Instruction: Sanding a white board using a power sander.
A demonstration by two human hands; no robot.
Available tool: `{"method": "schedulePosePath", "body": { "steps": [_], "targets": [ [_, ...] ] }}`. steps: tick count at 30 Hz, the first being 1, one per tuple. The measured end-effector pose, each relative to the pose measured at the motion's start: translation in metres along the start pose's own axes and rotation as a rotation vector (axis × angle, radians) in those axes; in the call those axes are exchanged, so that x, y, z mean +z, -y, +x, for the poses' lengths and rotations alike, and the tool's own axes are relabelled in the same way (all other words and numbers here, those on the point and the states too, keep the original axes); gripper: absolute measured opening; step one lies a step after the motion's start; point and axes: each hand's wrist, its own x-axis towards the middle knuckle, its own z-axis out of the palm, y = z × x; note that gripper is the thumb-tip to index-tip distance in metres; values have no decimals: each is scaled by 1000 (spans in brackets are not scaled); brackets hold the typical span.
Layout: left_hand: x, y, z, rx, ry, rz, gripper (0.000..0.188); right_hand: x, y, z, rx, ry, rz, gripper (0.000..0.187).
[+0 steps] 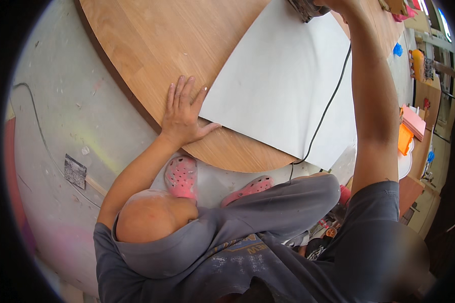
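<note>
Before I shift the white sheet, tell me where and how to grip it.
Take the white sheet by its near right corner, coming from the person's side and pinching above and below. That corner appears to jut past the curved edge of the wooden tabletop, so its underside should be reachable.

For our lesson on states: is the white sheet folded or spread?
Spread: the white sheet lies open across the wood-grain board.
</note>
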Motion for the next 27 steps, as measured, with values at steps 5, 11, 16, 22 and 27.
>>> {"method": "schedulePosePath", "body": {
  "steps": [5, 11, 16, 22, 27],
  "targets": [
    [-3, 1, 1, 7, 5, 44, 94, 13, 2, -32, -91, -16, 3, 84],
    [-2, 1, 2, 2, 17, 46, 94, 42, 25, -140, -328, -85, -15, 62],
    [-1, 3, 0, 3, 16, 37, 98, 62, 31, -229, -521, -32, 60, 52],
    [-4, 2, 2, -4, 67, 43, 99, 71, 25, -272, -669, -21, 179, 47],
    [-1, 4, -2, 7, 18, 40, 100, 64, 23, -230, -413, -136, 165, 52]
  ]
}}
